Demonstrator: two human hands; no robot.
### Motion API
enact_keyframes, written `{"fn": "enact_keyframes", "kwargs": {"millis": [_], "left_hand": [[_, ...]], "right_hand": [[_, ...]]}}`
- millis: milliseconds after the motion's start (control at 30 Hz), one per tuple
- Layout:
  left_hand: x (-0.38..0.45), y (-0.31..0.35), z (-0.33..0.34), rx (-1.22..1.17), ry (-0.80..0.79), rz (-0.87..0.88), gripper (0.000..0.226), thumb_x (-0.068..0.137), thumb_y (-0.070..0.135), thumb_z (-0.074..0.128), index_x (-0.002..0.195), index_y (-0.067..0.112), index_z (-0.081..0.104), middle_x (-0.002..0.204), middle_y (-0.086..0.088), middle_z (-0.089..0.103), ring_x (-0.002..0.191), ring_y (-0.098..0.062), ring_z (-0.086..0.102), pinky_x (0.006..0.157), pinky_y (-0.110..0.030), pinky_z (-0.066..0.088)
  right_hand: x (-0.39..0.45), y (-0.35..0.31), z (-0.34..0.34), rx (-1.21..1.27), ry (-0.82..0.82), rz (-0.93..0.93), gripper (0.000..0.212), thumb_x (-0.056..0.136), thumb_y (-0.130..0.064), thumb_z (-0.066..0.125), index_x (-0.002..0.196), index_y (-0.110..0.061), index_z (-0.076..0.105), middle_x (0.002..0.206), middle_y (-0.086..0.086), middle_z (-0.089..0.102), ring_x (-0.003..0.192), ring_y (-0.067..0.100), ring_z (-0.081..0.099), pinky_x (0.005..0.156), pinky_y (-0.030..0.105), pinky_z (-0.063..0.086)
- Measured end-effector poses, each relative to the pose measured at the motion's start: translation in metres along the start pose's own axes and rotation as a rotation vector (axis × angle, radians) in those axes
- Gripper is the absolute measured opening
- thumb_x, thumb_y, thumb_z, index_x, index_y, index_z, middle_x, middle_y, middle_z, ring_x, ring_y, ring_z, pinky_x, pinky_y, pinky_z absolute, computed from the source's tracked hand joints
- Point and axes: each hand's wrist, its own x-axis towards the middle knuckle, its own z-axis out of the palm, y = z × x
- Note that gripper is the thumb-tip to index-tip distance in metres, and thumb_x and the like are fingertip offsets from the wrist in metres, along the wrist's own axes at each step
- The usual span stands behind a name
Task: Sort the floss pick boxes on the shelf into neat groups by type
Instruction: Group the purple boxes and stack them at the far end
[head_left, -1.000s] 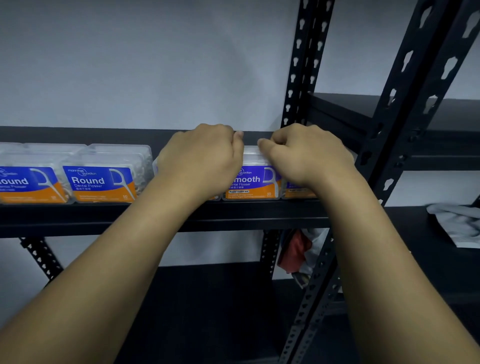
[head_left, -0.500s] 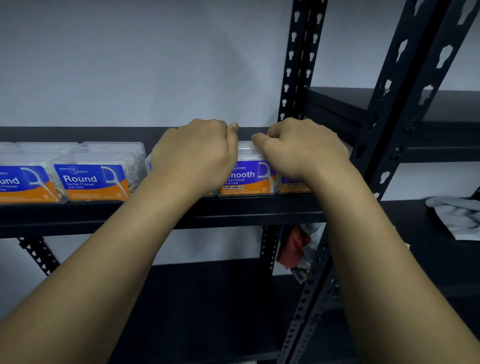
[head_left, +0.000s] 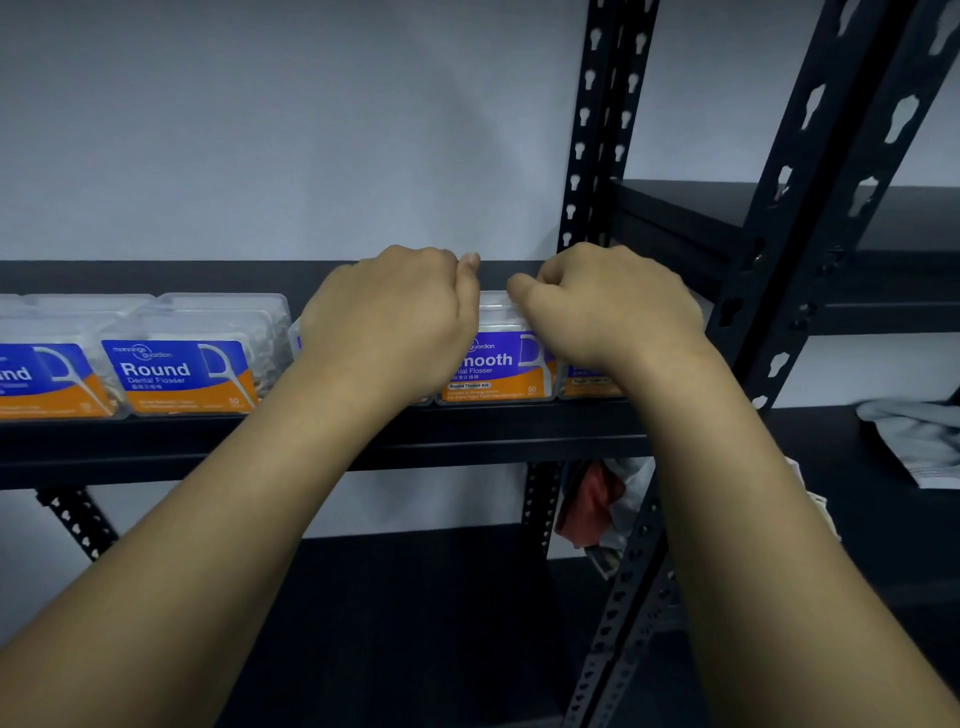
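Clear floss pick boxes with blue-and-orange labels stand in a row on the black shelf. Two "Round" boxes are at the left. A purple "Smooth" box shows between my hands. My left hand curls over the top of a box that it almost wholly hides, just left of the Smooth box. My right hand curls over the rightmost box, its thumb on the Smooth box's top. Fingertips of both hands are hidden behind the boxes.
A black perforated upright stands behind my right hand and another post to its right. A grey cloth lies on the neighbouring shelf at right. Red and white items hang below the shelf. A lower shelf lies underneath.
Both hands stay curled over the same boxes. Only the view has drifted slightly.
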Motion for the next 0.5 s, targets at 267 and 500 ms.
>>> {"fn": "enact_keyframes", "kwargs": {"millis": [267,500], "left_hand": [[0.0024,-0.0014,-0.004,0.03,-0.075,-0.016,0.034,0.103,0.038,0.031,0.101,0.017,0.058,0.09,-0.003,0.059,0.075,-0.022,0.049,0.051,-0.028,0.023],[0.0021,-0.0008,-0.0082,0.028,-0.149,-0.028,0.035,0.104,0.039,0.031,0.11,0.018,0.058,0.111,-0.005,0.068,0.079,-0.018,0.048,0.051,-0.024,0.021]], "right_hand": [[-0.0026,0.0004,-0.0014,-0.015,0.004,-0.027,0.046,0.098,-0.055,0.038,0.096,-0.024,0.071,0.088,0.0,0.069,0.082,0.023,0.064,0.057,0.029,0.036],[-0.0049,0.0006,-0.0031,-0.033,-0.034,-0.06,0.041,0.101,-0.051,0.035,0.095,-0.026,0.067,0.092,-0.001,0.07,0.086,0.024,0.065,0.062,0.031,0.038]]}}
